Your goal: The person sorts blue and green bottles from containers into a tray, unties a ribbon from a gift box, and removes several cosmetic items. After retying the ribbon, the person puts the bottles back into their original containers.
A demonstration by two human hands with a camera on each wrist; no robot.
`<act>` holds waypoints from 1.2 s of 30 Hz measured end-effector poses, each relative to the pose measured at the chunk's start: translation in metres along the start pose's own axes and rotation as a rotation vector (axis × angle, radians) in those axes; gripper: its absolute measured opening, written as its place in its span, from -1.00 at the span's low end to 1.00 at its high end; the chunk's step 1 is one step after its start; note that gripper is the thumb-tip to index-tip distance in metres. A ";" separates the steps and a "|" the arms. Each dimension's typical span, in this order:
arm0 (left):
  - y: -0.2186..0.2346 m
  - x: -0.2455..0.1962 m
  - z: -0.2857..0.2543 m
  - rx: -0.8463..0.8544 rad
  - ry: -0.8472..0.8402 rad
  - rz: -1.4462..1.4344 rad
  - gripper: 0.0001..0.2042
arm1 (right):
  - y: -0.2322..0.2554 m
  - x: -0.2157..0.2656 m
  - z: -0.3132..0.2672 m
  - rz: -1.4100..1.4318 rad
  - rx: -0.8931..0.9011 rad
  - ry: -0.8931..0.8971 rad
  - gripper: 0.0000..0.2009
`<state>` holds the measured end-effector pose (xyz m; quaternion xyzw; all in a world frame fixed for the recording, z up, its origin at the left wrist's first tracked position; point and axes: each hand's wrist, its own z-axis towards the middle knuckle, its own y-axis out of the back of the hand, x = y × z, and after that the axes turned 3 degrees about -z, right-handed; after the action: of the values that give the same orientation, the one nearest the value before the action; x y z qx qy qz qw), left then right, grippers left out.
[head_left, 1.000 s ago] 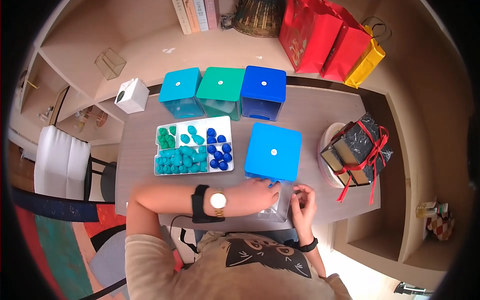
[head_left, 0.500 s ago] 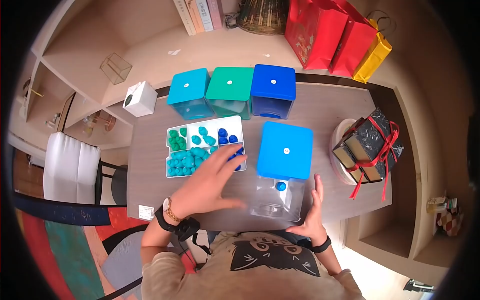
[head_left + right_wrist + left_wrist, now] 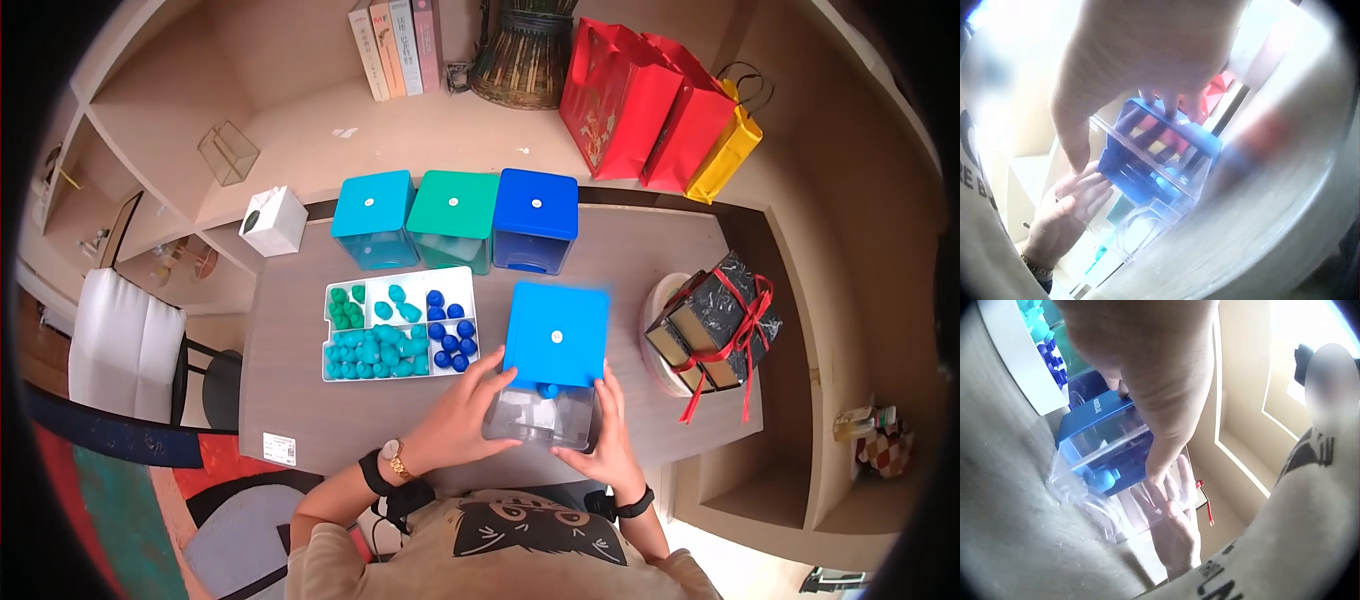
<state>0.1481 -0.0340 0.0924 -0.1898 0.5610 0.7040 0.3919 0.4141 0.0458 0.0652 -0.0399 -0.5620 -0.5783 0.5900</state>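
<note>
A clear plastic box (image 3: 540, 422) with a light blue lid (image 3: 557, 312) stands close to the person's body, between both hands. My left hand (image 3: 455, 418) holds its left side, fingers along the wall and thumb at the near edge. On the opposite side, my right hand (image 3: 612, 440) grips it the same way. Through the clear wall shows one small knobbed blue piece (image 3: 1102, 480), lying inside. Left of the box sits a white tray (image 3: 415, 284) of sorted pieces: green, teal and dark blue (image 3: 447, 330).
Behind stand three lidded boxes in a row: teal (image 3: 372, 205), green (image 3: 452, 205) and dark blue (image 3: 537, 205). At right are black gift boxes with red ribbon (image 3: 715, 325) on a round pale base. A white cube (image 3: 275, 222) stands at the table's back left corner.
The left hand came off the box's near part, swung left past the tray, then returned to the box's left side. The right hand now grips the right side. The box's clear front looks shorter.
</note>
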 end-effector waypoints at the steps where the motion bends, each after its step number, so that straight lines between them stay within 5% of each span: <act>1: -0.003 0.000 0.000 -0.052 0.002 -0.011 -0.12 | -0.001 0.003 0.002 -0.011 -0.023 -0.007 0.14; 5: -0.010 0.001 0.010 -0.228 0.008 -0.013 -0.44 | -0.007 0.011 0.009 -0.114 -0.187 -0.031 -0.19; 11: -0.016 0.001 0.032 -0.295 -0.036 0.053 -0.65 | -0.011 0.019 0.015 -0.276 -0.373 -0.092 -0.51; 17: -0.033 -0.008 0.059 -0.250 -0.120 0.175 -0.76 | 0.001 0.020 0.010 -0.406 -0.410 -0.292 -0.48; 20: -0.039 -0.019 0.078 -0.251 -0.131 0.249 -0.80 | -0.003 0.006 0.000 -0.129 -0.370 -0.372 -0.43; 24: -0.049 -0.026 0.095 -0.260 -0.120 0.326 -0.81 | 0.000 0.010 0.010 -0.189 -0.184 -0.202 -0.32; 29: -0.049 -0.019 0.111 -0.140 -0.043 0.442 -0.58 | 0.001 -0.005 0.024 -0.192 0.036 -0.243 -0.13; 34: -0.007 -0.022 0.130 -0.185 -0.053 0.526 -0.14 | 0.011 -0.016 0.034 -0.183 0.046 -0.267 -0.16; 36: 0.005 -0.004 0.145 -0.164 -0.020 0.610 -0.14 | 0.011 -0.025 0.038 -0.178 0.039 -0.284 -0.18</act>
<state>0.1716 0.1004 0.1412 -0.0370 0.5298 0.8336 0.1516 0.4059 0.0914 0.0680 -0.0598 -0.6523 -0.6058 0.4516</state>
